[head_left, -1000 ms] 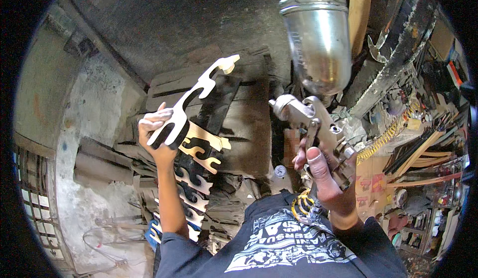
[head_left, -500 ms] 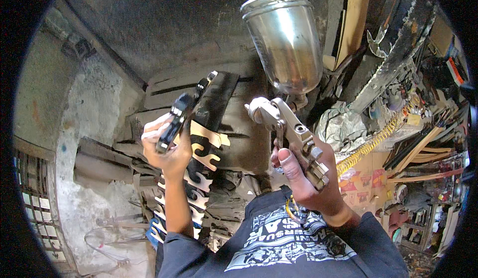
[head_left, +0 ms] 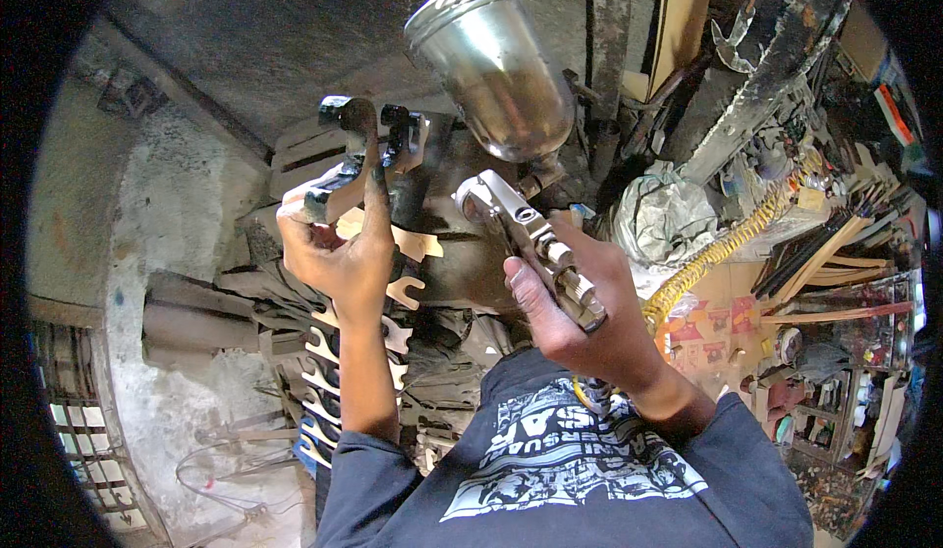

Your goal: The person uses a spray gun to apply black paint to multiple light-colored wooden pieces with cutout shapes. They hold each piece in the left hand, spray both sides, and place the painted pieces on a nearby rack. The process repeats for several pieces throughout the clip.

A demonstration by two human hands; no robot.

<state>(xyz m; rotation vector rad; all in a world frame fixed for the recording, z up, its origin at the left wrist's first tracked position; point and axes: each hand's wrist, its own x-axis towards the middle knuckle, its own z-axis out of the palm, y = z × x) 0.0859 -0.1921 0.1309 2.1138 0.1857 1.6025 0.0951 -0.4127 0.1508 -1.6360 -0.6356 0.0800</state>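
Observation:
In my left hand (head_left: 339,265) is a small curved, hook-shaped piece (head_left: 339,192), glossy black with a paler flat side; my fingers are closed round its lower end. My right hand (head_left: 594,302) grips a metal spray gun (head_left: 521,212) by its handle. Its shiny metal cup (head_left: 511,77) tilts up above the gun. The nozzle end points left toward the hook-shaped piece, with a gap between them. The trigger is partly hidden by my fingers. Below my left hand stands a stack of pale, hook-shaped pieces (head_left: 324,340) on a dark strip.
A yellow coiled hose (head_left: 727,244) runs from the right side toward my right hand. A crumpled grey plastic bag (head_left: 668,216) lies beyond it. Wooden strips (head_left: 825,263) and clutter fill the right. A stained grey wall (head_left: 167,224) stands at the left.
My left hand has risen slightly and turned the black piece, so its hooked outline and paler side now show. The spray gun has moved left, closer to it, its cup leaning further left.

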